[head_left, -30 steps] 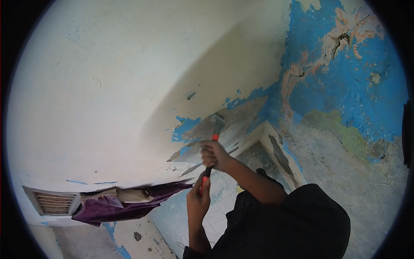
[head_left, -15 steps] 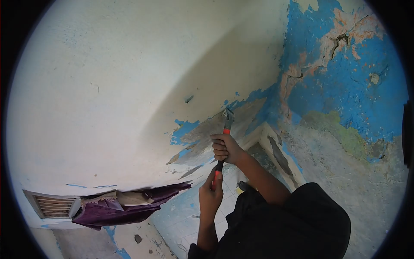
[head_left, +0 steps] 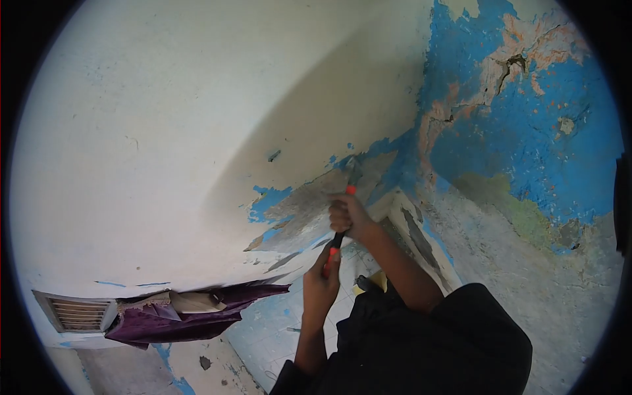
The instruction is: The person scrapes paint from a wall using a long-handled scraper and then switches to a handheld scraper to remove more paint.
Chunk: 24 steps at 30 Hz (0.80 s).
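Both my hands are on a long-handled scraper (head_left: 351, 189) with a black and red handle and a grey metal head. My right hand (head_left: 350, 217) is wrapped around the upper handle, a little below the head. Lower down, my left hand (head_left: 321, 284) grips the red end of the handle. The scraper's head meets the wall at a bare grey patch (head_left: 309, 212), close to the border of blue and cream paint. The head looks slightly blurred, so its blade edge is hard to make out.
On the right, a blue wall (head_left: 474, 138) has flaking paint and a long crack (head_left: 510, 66). A vent grille (head_left: 78, 313) sits in the wall at lower left, beside hanging purple cloth (head_left: 178, 329). Pale floor tiles (head_left: 276, 329) show below my hands.
The scraper's head has moved slightly up and right along the bare patch, and my right hand has shifted with it. The view has turned a little to the right.
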Available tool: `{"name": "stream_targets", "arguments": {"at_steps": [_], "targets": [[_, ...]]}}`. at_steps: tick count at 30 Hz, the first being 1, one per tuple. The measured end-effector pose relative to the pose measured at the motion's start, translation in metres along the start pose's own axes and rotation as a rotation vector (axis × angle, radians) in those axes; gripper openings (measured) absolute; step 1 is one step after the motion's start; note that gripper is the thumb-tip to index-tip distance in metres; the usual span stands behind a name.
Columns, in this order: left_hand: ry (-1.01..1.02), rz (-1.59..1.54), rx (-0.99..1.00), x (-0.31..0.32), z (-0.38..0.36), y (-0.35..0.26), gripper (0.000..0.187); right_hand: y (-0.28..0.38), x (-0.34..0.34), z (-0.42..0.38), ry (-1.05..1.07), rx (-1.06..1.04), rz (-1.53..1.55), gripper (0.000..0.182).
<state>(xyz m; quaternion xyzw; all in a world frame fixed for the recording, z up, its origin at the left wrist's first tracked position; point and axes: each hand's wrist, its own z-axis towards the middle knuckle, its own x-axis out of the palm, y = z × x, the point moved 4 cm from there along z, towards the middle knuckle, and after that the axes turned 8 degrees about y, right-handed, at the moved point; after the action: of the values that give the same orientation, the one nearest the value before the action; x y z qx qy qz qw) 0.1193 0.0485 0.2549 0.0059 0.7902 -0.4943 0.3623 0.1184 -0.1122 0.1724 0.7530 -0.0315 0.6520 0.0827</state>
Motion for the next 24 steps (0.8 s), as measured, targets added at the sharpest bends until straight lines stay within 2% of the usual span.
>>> {"name": "stream_targets", "arguments": {"at_steps": [4,6,8,12,14,16,20,23,24], "targets": [[-0.024,-0.137,-0.127,-0.025,-0.036,0.030,0.036,-0.061,0.015,0.012,-0.105,0.210,0.026,0.049],[-0.028,-0.084,-0.142,-0.036,-0.040,0.026,0.036,-0.075,0.025,0.016,0.004,0.198,-0.004,0.049],[-0.021,-0.036,-0.100,-0.037,-0.034,0.020,0.036,-0.069,0.019,0.018,-0.038,0.182,0.065,0.049],[-0.049,0.069,0.144,0.007,0.017,0.004,0.036,0.009,-0.010,0.001,-0.096,-0.017,-0.029,0.048],[-0.016,0.010,0.046,0.017,0.017,0.005,0.036,0.011,-0.015,-0.003,-0.079,0.009,-0.046,0.046],[0.028,-0.049,-0.063,0.023,0.013,0.023,0.037,0.005,-0.019,0.000,-0.114,0.052,-0.095,0.045],[0.130,-0.418,-0.182,0.072,0.004,0.131,0.034,-0.042,-0.052,0.008,-0.267,0.093,-0.312,0.042],[0.039,-0.206,-0.130,0.103,0.020,0.158,0.038,-0.036,-0.063,0.011,-0.346,0.017,-0.505,0.041],[-0.022,-0.097,-0.110,0.097,0.028,0.136,0.040,-0.030,-0.064,0.010,-0.371,-0.021,-0.561,0.040]]}}
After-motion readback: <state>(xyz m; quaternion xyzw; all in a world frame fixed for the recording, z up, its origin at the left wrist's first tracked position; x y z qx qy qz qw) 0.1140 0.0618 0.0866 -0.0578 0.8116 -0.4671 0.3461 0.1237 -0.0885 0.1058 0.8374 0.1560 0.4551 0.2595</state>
